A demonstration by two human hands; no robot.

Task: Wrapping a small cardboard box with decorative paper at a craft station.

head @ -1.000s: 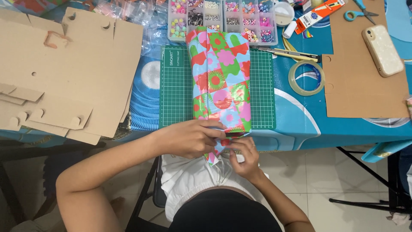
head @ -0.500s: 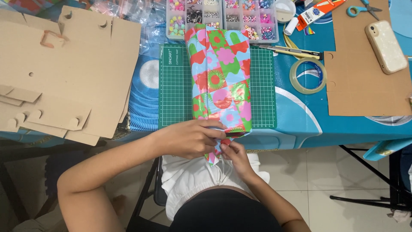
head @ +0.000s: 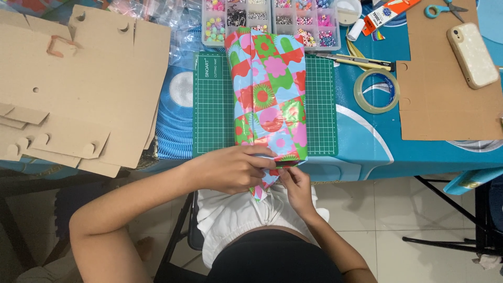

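Glossy floral wrapping paper (head: 270, 99) covers the box; matt green cutting mat (head: 212, 110) beneath; rough brown cardboard sheets (head: 78, 89) left.

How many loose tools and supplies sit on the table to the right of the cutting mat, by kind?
Tape rolls: 1, clear
Scissors: 1, teal-handled
Phones: 1
Glue tubes: 1, orange and white
Craft knives: 1, yellow
White spools: 1
Total: 6
Both hands, left hand and right hand, pinch the wrapped box at its near end.
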